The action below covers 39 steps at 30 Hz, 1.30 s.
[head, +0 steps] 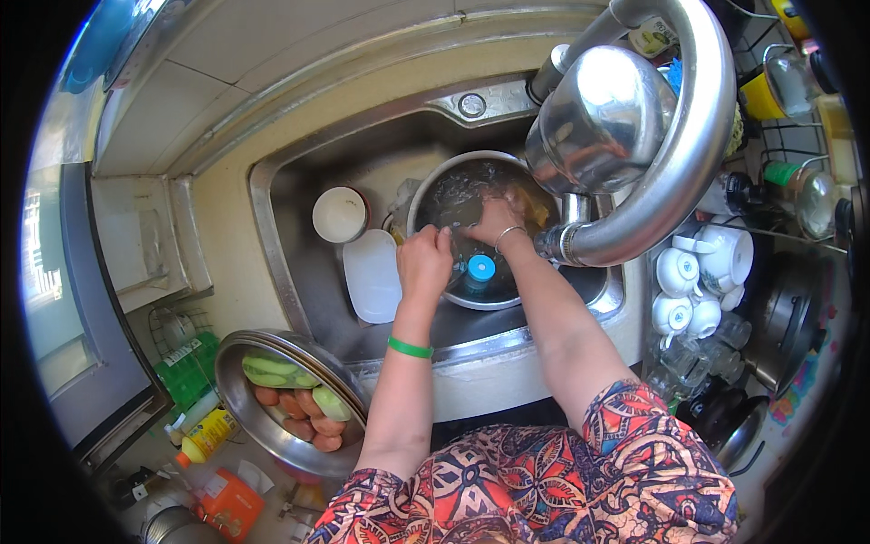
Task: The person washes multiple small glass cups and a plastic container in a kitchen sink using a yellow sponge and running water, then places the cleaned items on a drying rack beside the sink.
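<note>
A round metal basin (469, 304) holding water sits in the stainless steel sink (326, 340). My left hand (423, 262), fingers curled, is over the basin's left rim; what lies inside the fingers is hidden. My right hand (499, 221) reaches into the basin with its thumb apart, the fingertips blurred by the water. Close to it is a yellow-orange patch (537, 207) that I cannot identify. A blue-capped container (481, 267) stands in the basin between my wrists. Left of the basin are a white bowl (340, 214) and a white rectangular dish (370, 279).
A thick metal faucet pipe (693, 190) with a polished metal body (598, 122) arches over the sink's right side. Stacked metal bowls (231, 387) with vegetables stand at the lower left. Upturned white cups (676, 268) and clear glasses (686, 360) crowd the right counter.
</note>
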Tool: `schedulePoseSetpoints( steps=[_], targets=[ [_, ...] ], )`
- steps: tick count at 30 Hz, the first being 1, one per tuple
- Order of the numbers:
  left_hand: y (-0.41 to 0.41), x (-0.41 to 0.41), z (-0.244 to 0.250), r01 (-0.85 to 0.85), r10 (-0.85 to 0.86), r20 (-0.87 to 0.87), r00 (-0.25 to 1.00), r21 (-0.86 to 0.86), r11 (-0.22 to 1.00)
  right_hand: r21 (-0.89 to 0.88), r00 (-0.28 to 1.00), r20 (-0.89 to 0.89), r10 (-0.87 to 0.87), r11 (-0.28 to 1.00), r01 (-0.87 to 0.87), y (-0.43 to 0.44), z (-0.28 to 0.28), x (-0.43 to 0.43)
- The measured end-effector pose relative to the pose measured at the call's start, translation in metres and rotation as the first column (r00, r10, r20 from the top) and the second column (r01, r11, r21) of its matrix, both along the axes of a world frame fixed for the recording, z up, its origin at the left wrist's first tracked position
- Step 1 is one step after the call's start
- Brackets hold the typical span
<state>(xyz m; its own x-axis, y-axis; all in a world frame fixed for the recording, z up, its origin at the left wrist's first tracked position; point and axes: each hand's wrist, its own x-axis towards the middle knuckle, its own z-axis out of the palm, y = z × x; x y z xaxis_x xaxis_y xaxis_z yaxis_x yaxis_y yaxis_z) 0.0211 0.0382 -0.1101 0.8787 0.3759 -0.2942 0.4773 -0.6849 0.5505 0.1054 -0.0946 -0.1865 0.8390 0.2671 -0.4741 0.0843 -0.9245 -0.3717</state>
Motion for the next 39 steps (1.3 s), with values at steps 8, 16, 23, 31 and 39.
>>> schedulePoseSetpoints(
  steps=[8,16,23,31,39],
  targets=[
    [0.032,-0.012,-0.029,-0.501,0.460,-0.242,0.855,-0.616,0.608,0.259,0.937,-0.246,-0.247,0.915,0.309,-0.027,0.011,0.008],
    [0.017,-0.031,-0.007,-0.434,0.528,-0.668,0.523,-0.743,-0.510,-0.077,0.995,0.002,-0.102,0.992,0.102,-0.053,0.131,-0.019],
    [-0.007,-0.053,0.018,-0.393,0.267,-0.551,0.791,-0.791,-0.469,0.145,0.988,0.130,-0.081,0.987,0.062,-0.082,0.167,-0.037],
    [-0.020,-0.069,0.057,-0.396,0.194,-0.474,0.859,-0.855,-0.335,0.853,0.894,-0.438,-0.094,0.270,0.447,-0.111,0.161,-0.070],
    [-0.039,-0.087,0.083,-0.412,0.413,-0.649,0.639,-0.742,-0.530,0.824,0.934,-0.035,-0.354,0.520,0.228,-0.186,0.166,-0.168]
  ],
)
